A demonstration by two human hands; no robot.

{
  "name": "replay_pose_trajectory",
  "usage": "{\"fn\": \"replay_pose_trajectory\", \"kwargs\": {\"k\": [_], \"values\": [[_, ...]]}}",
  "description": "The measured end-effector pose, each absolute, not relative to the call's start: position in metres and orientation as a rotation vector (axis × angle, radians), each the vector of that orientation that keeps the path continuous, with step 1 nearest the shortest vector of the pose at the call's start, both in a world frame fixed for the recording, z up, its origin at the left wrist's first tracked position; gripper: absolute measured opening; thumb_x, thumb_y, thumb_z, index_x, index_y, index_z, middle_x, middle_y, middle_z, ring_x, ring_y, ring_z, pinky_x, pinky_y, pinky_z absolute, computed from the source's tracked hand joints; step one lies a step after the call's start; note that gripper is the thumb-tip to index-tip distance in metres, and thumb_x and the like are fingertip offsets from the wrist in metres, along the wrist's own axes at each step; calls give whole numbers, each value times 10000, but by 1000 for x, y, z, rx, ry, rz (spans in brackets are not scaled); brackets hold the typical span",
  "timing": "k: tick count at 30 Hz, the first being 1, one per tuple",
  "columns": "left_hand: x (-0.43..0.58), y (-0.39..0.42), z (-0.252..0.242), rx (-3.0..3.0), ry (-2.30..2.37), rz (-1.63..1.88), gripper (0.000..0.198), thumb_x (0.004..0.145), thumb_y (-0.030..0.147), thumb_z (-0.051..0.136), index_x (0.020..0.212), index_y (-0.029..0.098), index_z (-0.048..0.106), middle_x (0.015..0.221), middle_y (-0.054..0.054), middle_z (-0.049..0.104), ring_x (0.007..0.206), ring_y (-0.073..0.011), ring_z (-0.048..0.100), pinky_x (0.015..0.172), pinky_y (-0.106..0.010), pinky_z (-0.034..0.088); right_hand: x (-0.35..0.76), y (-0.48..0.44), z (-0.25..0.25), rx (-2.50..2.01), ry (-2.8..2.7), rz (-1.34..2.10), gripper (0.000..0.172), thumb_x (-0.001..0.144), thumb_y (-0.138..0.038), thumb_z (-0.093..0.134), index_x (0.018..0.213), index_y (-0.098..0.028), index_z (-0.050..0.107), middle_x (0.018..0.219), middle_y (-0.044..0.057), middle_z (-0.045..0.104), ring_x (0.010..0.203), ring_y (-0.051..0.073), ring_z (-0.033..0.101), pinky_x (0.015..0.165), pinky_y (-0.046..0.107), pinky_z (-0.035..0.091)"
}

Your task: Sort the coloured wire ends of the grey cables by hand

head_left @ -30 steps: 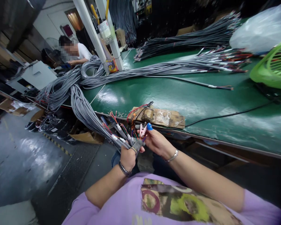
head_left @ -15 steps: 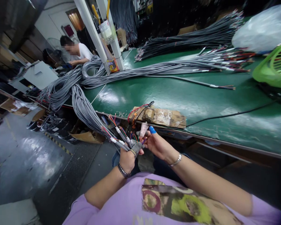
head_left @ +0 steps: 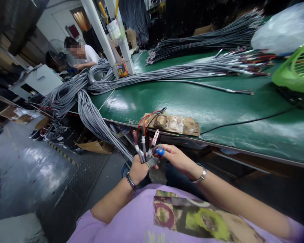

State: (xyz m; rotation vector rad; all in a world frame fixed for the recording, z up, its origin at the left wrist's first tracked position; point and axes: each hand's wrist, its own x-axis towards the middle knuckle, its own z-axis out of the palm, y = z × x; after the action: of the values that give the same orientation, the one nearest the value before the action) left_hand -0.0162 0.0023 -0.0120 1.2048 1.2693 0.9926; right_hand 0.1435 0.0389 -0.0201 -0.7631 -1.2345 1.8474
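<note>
My left hand (head_left: 138, 167) is closed around several grey cables (head_left: 141, 155). Their white-banded ends stand upward, with bundles of coloured wires (head_left: 135, 137) fanning out at the tips. A grey covering wraps my left thumb. My right hand (head_left: 174, 157) is pinched together right beside these cable ends; blue tape (head_left: 160, 151) is around one of its digits. What its fingertips grip is too small and partly hidden to make out. Just above them stands a pale pink flat piece (head_left: 155, 136) with a hole at its top; I cannot tell whether the fingers touch it.
A wooden block (head_left: 181, 125) with red and black leads lies at the edge of the green bench (head_left: 218, 114). Grey cable bundles (head_left: 147, 77) stretch across it, dark cables (head_left: 202, 40) behind. At right are a green basket (head_left: 294, 72) and plastic bag (head_left: 283, 28). A co-worker (head_left: 84, 55) sits far left.
The cable ends in my left hand have turned more upright, and their coloured wires are bunched closer. My right hand's fingers have drawn in and lowered beside the cable ends.
</note>
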Motion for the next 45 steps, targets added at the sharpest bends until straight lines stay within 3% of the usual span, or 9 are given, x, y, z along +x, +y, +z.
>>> {"fn": "replay_pose_trajectory", "kwargs": {"k": [4,14,23,30,34,37,41,45], "values": [[-13,3,-12,1114,1306,1160,302,703,430,708,627,140,675,542,-36,647,517,-131,583,551,-242,467,144,34,-25,-835,-1056,1816,336,665,-430,750,843,-161,657,749,15,642,639,112,545,604,240,426],[-19,2,-15,1279,1264,1018,271,700,403,726,705,133,703,568,-37,663,525,-132,585,526,-234,453,128,29,-9,-793,-1105,1789,255,697,-398,713,699,-187,571,571,-27,590,484,118,522,536,272,402],[-16,1,-17,1167,1296,1236,310,753,420,666,619,141,686,573,-47,670,563,-151,623,599,-267,507,128,28,-10,-931,-1055,1690,273,665,-400,735,639,-173,585,561,-21,579,537,103,460,555,253,347],[-15,1,-16,1038,1255,1350,289,737,413,681,649,138,680,518,-23,639,507,-130,597,535,-240,481,129,27,-19,-880,-1054,1696,268,648,-393,763,684,-164,629,620,-16,590,591,105,478,585,245,376],[-15,2,-10,935,1184,1368,285,677,407,732,627,134,671,516,-20,636,476,-111,570,499,-223,458,134,37,-27,-822,-869,1800,305,687,-449,734,682,-166,620,618,-25,563,559,82,456,590,233,409],[-14,4,-5,901,1134,1361,279,642,401,760,639,135,676,533,-21,645,476,-109,568,489,-221,450,138,50,-27,-778,-642,1981,362,744,-531,652,772,-171,645,707,7,607,562,88,489,606,254,467],[-12,6,-1,948,1099,1312,279,654,404,751,641,133,683,494,-16,623,456,-103,549,489,-221,431,136,65,-17,-667,-622,2168,364,760,-518,644,874,-172,661,794,38,642,593,103,533,596,264,491],[-11,11,-2,963,1067,1260,262,666,379,743,631,125,690,484,-20,615,448,-92,535,484,-211,408,128,66,-13,-773,-837,1845,367,708,-522,697,745,-161,644,636,1,582,521,83,455,519,218,420]]}}
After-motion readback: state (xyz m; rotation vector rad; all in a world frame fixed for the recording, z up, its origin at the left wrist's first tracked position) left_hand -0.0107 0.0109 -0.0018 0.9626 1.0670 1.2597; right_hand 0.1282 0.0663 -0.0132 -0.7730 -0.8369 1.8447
